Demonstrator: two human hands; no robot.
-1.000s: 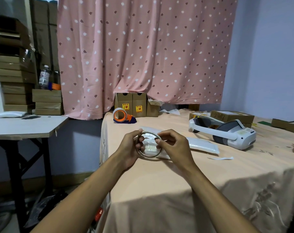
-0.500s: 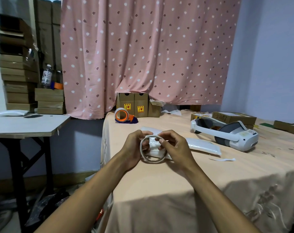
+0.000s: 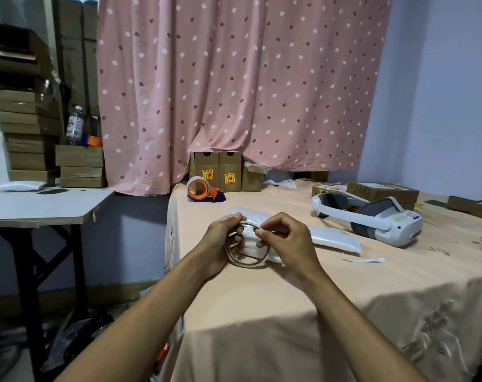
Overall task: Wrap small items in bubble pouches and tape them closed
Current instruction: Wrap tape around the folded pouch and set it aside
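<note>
A thin, nearly used-up roll of clear tape (image 3: 248, 262) stands on edge above the peach tablecloth (image 3: 289, 299). My left hand (image 3: 223, 238) grips its left rim, fingers curled through the ring. At the top of the ring my right hand (image 3: 284, 238) pinches the rim with thumb and forefinger. Behind the ring, a small white bubble pouch (image 3: 262, 250) lies on the cloth, partly hidden by both hands. A longer white bubble pouch (image 3: 333, 238) lies flat to the right.
An orange tape dispenser (image 3: 204, 190) sits at the back left of the table, with small cardboard boxes (image 3: 223, 175) behind it. A white headset (image 3: 372, 216) and flat boxes (image 3: 383, 191) lie right. A paper strip (image 3: 364, 260) lies near. A side table (image 3: 41, 205) stands left.
Both hands have stayed on the tape ring. My right thumb and forefinger have shifted up to the top of the rim, and the ring tilts lower toward the cloth.
</note>
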